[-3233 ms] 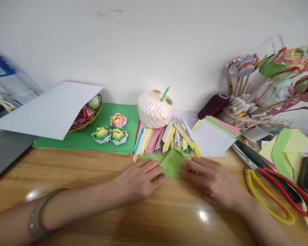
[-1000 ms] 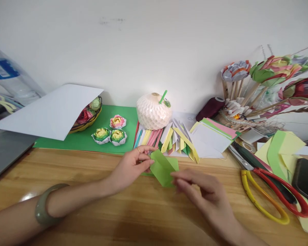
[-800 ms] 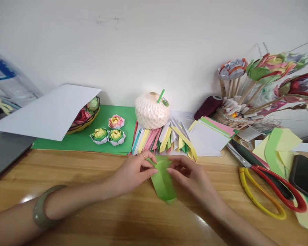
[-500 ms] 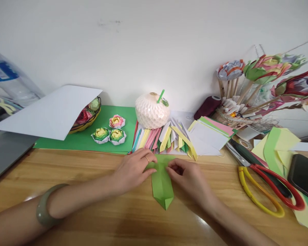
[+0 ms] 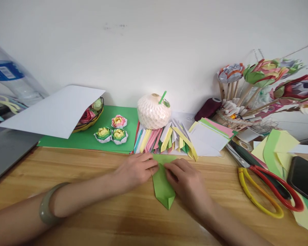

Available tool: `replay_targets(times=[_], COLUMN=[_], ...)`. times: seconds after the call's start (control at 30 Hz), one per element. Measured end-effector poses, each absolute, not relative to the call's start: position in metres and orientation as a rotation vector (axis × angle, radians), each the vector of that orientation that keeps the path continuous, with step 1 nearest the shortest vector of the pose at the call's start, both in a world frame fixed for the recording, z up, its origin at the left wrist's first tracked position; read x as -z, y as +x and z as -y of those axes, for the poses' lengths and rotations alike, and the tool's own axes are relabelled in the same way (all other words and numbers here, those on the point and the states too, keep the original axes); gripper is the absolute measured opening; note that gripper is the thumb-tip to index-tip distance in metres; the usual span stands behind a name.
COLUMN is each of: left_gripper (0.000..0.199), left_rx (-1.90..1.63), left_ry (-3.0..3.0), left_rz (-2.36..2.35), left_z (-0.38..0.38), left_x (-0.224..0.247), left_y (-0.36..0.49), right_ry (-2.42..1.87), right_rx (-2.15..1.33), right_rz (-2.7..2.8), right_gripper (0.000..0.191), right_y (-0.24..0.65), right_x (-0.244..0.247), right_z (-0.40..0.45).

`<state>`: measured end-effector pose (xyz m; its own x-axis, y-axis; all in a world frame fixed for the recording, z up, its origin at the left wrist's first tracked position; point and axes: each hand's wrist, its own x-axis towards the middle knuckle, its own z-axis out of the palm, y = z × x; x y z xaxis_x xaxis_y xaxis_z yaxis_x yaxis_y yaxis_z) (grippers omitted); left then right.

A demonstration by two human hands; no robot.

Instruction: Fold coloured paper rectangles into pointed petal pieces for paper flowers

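A strip of light green paper [image 5: 163,187], its near end folded to a point, lies on the wooden table in front of me. My left hand [image 5: 139,169] is closed at the paper's far left edge, fingers bent together and gripping it. From the right side, my right hand [image 5: 183,177] pinches the far right edge between thumb and curled fingers. The fingertips of both hands are close together over the far part of the paper. Just beyond them lies a row of folded paper strips [image 5: 166,138] in several colours.
Behind the strips stands a white textured pot [image 5: 154,112] with a green straw. Three paper flowers [image 5: 118,136] sit on green sheets at left, near a basket [image 5: 88,124] under white paper. To the right lie scissors [image 5: 261,198], a phone [image 5: 304,177] and paper flowers on sticks [image 5: 231,73].
The fingers of my left hand have closed onto the paper's edge. Both hands have come nearer each other at its far end. The view has shifted slightly.
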<state>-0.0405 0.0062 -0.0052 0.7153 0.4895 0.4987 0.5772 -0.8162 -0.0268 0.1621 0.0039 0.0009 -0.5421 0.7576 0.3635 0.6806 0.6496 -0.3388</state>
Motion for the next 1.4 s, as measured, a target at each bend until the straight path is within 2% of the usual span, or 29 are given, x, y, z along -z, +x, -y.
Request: replay_targets(times=[0.23,0.53,0.7,0.93,1.03,1.17,1.3,1.4], left_gripper=[0.024,0.025,0.024,0.022,0.025,0.025,0.028,0.027], left_rx=[0.706,0.777,0.730,0.680,0.663,0.633,0.600,0.577], left_ry=[-2.774,-2.754,-2.783,-2.779,-2.796,-2.831,-2.822,-2.767], left_rz=[0.883,0.853,0.740,0.717,0.732,0.740,0.699,0.669], left_z=[-0.007,-0.007,-0.010,-0.011,-0.011,-0.011,-0.008,-0.004], left_x=[0.008,0.009,0.004,0.001,0.000,0.001,0.002,0.002], left_y=[-0.041,-0.042,-0.045,-0.047,-0.048,-0.050,-0.054,-0.055], right_ry=[-0.913,-0.842,-0.869,-0.958,-0.946,-0.934,-0.991,-1.023], right_rx=[0.012,0.032,-0.055,-0.194,-0.252,-0.314,-0.454,-0.629], right_rz=[2.505,2.619,2.642,2.594,2.652,2.738,2.796,2.815], right_gripper=[0.025,0.027,0.022,0.026,0.028,0.019,0.023,0.015], right_y=[0.165,0.165,0.166,0.169,0.175,0.186,0.197,0.201], right_x=[0.003,-0.005,-0.005,-0.005,-0.013,-0.031,-0.045,-0.051], right_z=[-0.001,0.000,0.000,-0.002,-0.004,-0.008,-0.014,-0.015])
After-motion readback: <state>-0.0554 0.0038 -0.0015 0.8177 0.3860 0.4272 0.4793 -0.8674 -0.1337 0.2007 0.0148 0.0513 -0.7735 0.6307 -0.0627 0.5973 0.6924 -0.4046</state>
